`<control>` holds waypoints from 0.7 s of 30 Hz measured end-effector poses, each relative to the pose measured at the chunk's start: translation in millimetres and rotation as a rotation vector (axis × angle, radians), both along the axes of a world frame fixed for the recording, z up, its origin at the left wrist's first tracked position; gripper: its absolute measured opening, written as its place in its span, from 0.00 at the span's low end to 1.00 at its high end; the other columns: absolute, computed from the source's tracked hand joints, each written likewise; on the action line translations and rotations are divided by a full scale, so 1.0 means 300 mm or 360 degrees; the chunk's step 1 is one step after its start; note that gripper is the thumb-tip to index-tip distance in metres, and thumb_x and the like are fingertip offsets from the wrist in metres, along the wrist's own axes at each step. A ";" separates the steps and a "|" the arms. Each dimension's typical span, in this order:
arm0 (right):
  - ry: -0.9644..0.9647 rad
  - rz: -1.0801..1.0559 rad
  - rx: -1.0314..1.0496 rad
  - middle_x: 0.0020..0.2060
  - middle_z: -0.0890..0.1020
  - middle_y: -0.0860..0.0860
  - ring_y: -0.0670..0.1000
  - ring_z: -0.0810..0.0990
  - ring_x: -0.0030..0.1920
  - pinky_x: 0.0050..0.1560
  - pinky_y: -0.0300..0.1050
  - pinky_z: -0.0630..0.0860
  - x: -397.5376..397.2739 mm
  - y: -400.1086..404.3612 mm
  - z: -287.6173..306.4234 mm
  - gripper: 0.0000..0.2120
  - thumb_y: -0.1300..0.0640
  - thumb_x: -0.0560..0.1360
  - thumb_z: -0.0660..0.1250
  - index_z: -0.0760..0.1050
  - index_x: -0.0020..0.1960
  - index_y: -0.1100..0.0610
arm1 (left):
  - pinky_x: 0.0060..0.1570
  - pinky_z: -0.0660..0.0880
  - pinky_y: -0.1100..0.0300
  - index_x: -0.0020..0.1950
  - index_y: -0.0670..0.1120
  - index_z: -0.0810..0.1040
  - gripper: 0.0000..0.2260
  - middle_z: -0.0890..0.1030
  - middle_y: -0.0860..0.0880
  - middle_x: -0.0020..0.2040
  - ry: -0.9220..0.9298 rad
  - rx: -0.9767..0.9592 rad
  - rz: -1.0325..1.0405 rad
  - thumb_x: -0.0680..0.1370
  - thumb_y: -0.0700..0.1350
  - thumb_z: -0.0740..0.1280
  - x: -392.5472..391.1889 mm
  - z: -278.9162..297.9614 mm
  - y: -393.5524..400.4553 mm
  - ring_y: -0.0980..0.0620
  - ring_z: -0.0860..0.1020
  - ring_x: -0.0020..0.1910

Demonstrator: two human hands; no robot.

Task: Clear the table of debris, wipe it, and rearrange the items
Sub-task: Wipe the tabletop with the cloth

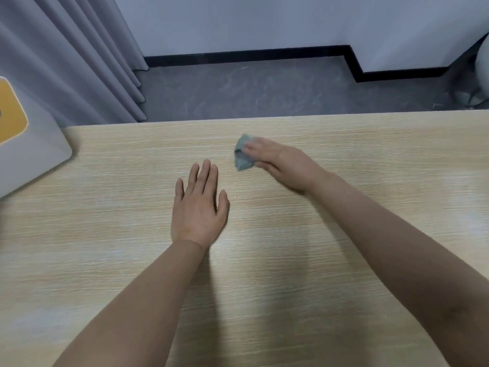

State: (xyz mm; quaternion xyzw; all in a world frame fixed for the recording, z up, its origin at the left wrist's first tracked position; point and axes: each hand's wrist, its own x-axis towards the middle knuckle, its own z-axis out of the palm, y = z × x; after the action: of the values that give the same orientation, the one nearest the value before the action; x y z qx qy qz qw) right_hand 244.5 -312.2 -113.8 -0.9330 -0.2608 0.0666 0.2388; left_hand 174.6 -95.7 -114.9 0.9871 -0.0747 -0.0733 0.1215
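right hand (280,161) presses blue-grey cloth (242,156) on table (291,260); left hand (198,207) flat, fingers straight

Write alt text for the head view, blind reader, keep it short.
A person's right hand presses a crumpled blue-grey cloth onto a light wood-grain table, while the left hand lies flat and open on the tabletop beside it. A grey item with a yellow panel sits at the table's left edge; grey curtains hang beyond.
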 end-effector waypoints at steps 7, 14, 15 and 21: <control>-0.0141 -0.0976 0.0023 0.68 0.70 0.53 0.54 0.72 0.64 0.60 0.49 0.71 0.159 -0.055 -0.024 0.15 0.58 0.81 0.55 0.70 0.66 0.57 | 0.73 0.39 0.54 0.77 0.50 0.48 0.28 0.46 0.55 0.77 0.0023 0.0007 0.0005 0.78 0.55 0.42 0.000 0.005 0.001 0.57 0.41 0.76; -0.0002 0.0161 0.0083 0.72 0.65 0.49 0.48 0.59 0.73 0.71 0.41 0.57 -0.155 0.057 -0.035 0.20 0.58 0.80 0.58 0.65 0.72 0.54 | 0.74 0.41 0.53 0.77 0.49 0.50 0.28 0.48 0.54 0.77 -0.0004 0.0008 0.0011 0.77 0.55 0.42 0.002 0.001 -0.002 0.57 0.44 0.76; -0.0005 0.0089 0.0073 0.72 0.65 0.49 0.48 0.59 0.73 0.72 0.40 0.57 -0.128 0.016 -0.032 0.20 0.58 0.80 0.58 0.64 0.72 0.53 | 0.74 0.42 0.53 0.77 0.50 0.51 0.28 0.48 0.54 0.77 -0.0007 -0.0003 0.0013 0.77 0.55 0.42 0.002 0.000 -0.001 0.57 0.44 0.76; -0.0040 -0.1007 0.0012 0.72 0.65 0.53 0.52 0.62 0.73 0.72 0.46 0.59 0.062 -0.208 -0.026 0.19 0.59 0.80 0.57 0.65 0.71 0.58 | 0.74 0.42 0.53 0.77 0.49 0.52 0.27 0.49 0.54 0.77 -0.0020 -0.0029 0.0022 0.78 0.54 0.44 -0.001 0.001 -0.003 0.56 0.44 0.76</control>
State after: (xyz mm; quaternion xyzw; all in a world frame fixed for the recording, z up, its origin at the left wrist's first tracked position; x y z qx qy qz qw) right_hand 263.1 -374.7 -121.7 -0.9677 0.0394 -0.0235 0.2479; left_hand 174.3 -96.5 -114.7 0.9868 -0.0694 -0.0658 0.1304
